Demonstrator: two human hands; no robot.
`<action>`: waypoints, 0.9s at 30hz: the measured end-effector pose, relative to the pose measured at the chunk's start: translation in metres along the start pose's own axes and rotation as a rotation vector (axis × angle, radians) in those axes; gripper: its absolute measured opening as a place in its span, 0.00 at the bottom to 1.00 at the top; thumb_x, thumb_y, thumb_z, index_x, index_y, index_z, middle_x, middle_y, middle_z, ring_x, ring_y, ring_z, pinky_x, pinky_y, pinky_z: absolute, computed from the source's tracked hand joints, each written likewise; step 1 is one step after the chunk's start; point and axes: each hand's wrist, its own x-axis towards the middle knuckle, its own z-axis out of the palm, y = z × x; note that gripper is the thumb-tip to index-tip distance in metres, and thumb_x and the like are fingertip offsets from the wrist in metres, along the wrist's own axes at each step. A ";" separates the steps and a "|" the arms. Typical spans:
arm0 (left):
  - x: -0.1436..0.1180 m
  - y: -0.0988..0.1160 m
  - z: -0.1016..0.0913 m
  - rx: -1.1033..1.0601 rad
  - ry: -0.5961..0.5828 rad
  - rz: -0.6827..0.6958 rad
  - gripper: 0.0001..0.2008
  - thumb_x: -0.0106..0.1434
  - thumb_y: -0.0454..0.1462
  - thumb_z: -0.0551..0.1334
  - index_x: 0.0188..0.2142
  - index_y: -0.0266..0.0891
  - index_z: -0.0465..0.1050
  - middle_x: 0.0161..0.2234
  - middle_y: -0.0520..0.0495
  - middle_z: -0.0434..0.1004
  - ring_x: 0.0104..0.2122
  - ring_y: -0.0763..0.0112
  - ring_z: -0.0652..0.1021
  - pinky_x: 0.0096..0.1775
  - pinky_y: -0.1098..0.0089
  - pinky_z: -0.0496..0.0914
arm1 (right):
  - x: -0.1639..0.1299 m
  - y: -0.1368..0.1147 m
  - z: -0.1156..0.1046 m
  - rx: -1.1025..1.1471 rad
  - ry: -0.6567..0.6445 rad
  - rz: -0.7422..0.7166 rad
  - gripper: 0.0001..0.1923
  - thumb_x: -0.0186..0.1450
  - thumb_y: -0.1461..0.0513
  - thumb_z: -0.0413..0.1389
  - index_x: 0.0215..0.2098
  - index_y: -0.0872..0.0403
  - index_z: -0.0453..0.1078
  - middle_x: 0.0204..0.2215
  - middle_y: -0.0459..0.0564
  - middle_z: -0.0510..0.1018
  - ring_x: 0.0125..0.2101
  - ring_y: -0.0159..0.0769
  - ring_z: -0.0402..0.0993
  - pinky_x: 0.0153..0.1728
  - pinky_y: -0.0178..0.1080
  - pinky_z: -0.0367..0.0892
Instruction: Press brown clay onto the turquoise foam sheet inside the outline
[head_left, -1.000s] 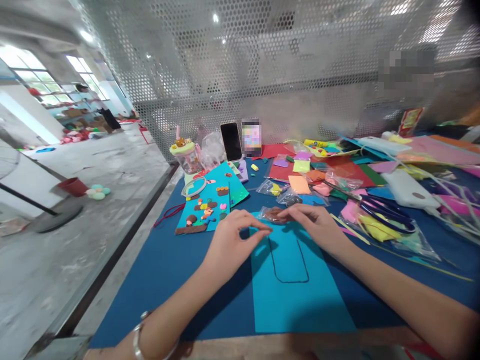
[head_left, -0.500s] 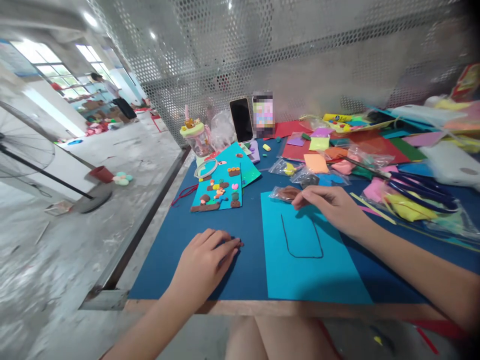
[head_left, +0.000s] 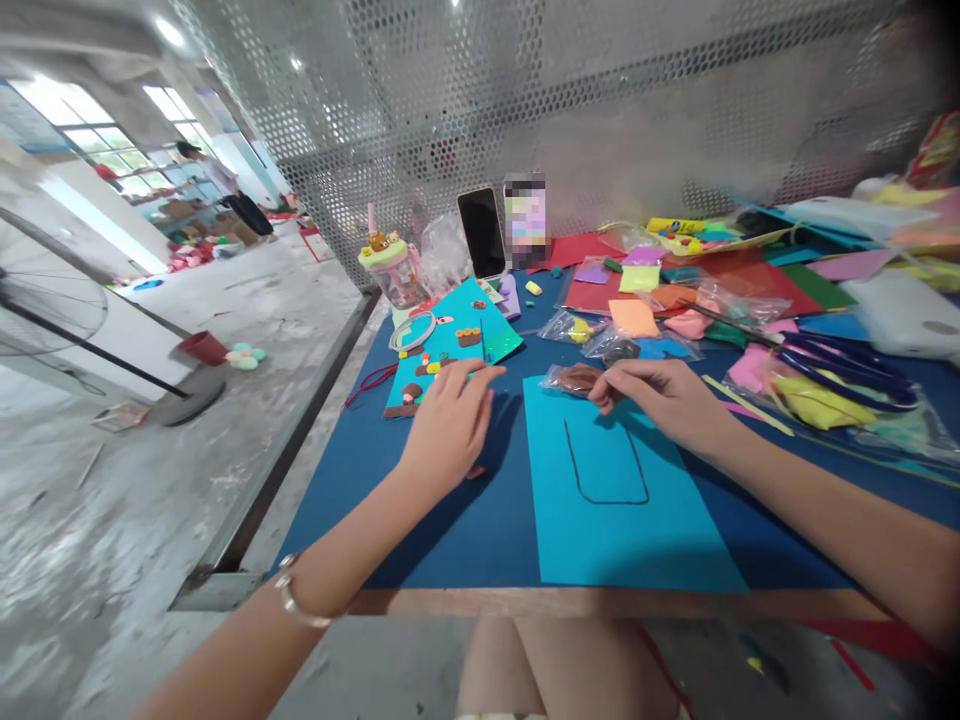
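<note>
My left hand (head_left: 450,420) hovers over the left part of the table with its fingers stretched out and apart. It partly covers a blue card (head_left: 457,305) decorated with small clay figures. My right hand (head_left: 660,400) is closed in a pinch against the right end of brown clay (head_left: 576,379) in a clear plastic bag. Its fingertips hide how much clay they grip. Below the bag lies a bright blue sheet (head_left: 592,545) with a black U-shaped outline drawn on it.
Behind stand a phone (head_left: 481,232) and a lidded cup (head_left: 397,275). To the right lie several coloured clay pieces, scissors with dark blue handles (head_left: 847,370) and paper sheets. A perforated metal panel (head_left: 600,110) rises at the back. A fan (head_left: 45,310) stands on the floor at left.
My left hand has risen and moved forward from the bare tabletop to the decorated card, its fingers spreading. My right hand stays at the brown clay.
</note>
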 end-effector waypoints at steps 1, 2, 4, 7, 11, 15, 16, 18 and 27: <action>0.007 0.001 0.009 -0.036 -0.030 0.031 0.17 0.71 0.33 0.45 0.53 0.37 0.66 0.51 0.41 0.69 0.52 0.62 0.69 0.55 0.60 0.64 | 0.000 -0.001 -0.001 -0.005 0.003 0.001 0.21 0.62 0.46 0.54 0.24 0.52 0.75 0.21 0.48 0.76 0.24 0.34 0.74 0.28 0.37 0.70; 0.011 0.002 0.018 -0.060 -0.064 0.043 0.17 0.71 0.33 0.44 0.52 0.36 0.66 0.51 0.41 0.69 0.52 0.63 0.69 0.54 0.60 0.64 | 0.000 -0.001 -0.001 -0.012 0.007 0.001 0.21 0.62 0.45 0.54 0.24 0.52 0.75 0.21 0.47 0.76 0.23 0.33 0.74 0.28 0.37 0.70; 0.013 0.005 0.033 -0.043 -0.088 0.015 0.16 0.71 0.34 0.45 0.51 0.36 0.66 0.50 0.40 0.71 0.51 0.61 0.69 0.53 0.60 0.64 | 0.000 -0.002 -0.003 -0.024 0.013 -0.009 0.22 0.62 0.45 0.54 0.24 0.52 0.74 0.20 0.47 0.76 0.23 0.33 0.73 0.28 0.37 0.70; 0.008 0.010 0.041 0.050 -0.074 0.022 0.16 0.71 0.36 0.45 0.51 0.37 0.67 0.52 0.40 0.71 0.53 0.58 0.68 0.53 0.58 0.62 | 0.001 0.000 -0.004 -0.039 0.017 -0.026 0.22 0.62 0.44 0.53 0.24 0.51 0.74 0.20 0.47 0.76 0.23 0.33 0.73 0.28 0.38 0.69; 0.004 0.015 0.039 0.107 -0.082 0.067 0.17 0.72 0.39 0.45 0.51 0.36 0.67 0.52 0.40 0.72 0.54 0.57 0.67 0.54 0.59 0.59 | 0.001 0.003 -0.004 -0.045 0.001 -0.004 0.22 0.63 0.44 0.53 0.24 0.51 0.74 0.19 0.47 0.75 0.23 0.34 0.72 0.28 0.39 0.68; 0.004 0.016 0.040 0.055 -0.125 0.005 0.22 0.71 0.47 0.44 0.51 0.35 0.66 0.52 0.39 0.71 0.54 0.56 0.67 0.54 0.59 0.59 | 0.000 0.003 -0.004 -0.049 -0.006 0.006 0.23 0.63 0.43 0.52 0.24 0.50 0.74 0.18 0.47 0.75 0.23 0.35 0.72 0.29 0.40 0.68; 0.005 0.015 0.040 0.044 -0.129 -0.012 0.24 0.71 0.48 0.43 0.52 0.36 0.66 0.52 0.39 0.70 0.54 0.56 0.66 0.54 0.58 0.58 | 0.000 0.003 -0.004 -0.053 -0.005 0.004 0.23 0.63 0.43 0.52 0.24 0.50 0.74 0.18 0.47 0.75 0.23 0.35 0.72 0.28 0.40 0.68; 0.006 0.014 0.040 0.037 -0.128 -0.040 0.24 0.71 0.49 0.42 0.52 0.37 0.66 0.53 0.39 0.69 0.54 0.56 0.65 0.56 0.56 0.54 | -0.001 0.003 -0.004 -0.063 -0.006 0.007 0.22 0.63 0.44 0.52 0.24 0.50 0.75 0.18 0.47 0.75 0.23 0.34 0.72 0.28 0.39 0.68; 0.016 0.010 0.040 0.035 -0.148 -0.083 0.21 0.71 0.46 0.44 0.52 0.38 0.66 0.55 0.41 0.67 0.55 0.56 0.64 0.57 0.56 0.51 | -0.002 0.008 -0.004 -0.046 0.003 -0.008 0.21 0.64 0.47 0.53 0.25 0.51 0.75 0.20 0.47 0.75 0.23 0.33 0.71 0.29 0.39 0.67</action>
